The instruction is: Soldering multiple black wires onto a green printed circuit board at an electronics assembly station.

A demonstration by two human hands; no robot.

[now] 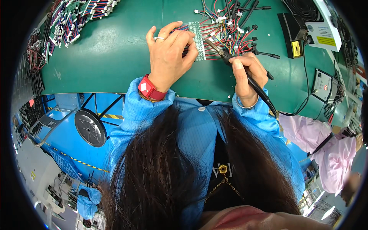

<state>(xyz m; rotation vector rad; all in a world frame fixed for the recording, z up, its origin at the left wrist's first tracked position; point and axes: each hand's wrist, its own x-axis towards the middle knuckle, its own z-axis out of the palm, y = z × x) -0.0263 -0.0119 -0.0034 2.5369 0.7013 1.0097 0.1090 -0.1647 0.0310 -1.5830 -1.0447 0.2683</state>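
A narrow green circuit board panel lies on the green table, with red, black and coloured wires along both of its sides. My left hand is closed at the panel's left edge, thumb and fingers around the wires there; the fingertips are partly hidden. In my right hand is a soldering iron, held like a pen by its black handle. Its metal tip points up and left, close to the panel's right edge. Whether the tip touches the panel I cannot tell.
Cables with white and black connectors spread right of the panel. Bundled wires lie at the far left. On the right stand a black stand with a yellow sponge, a white box and a control unit. A co-worker's pink sleeve is at lower right.
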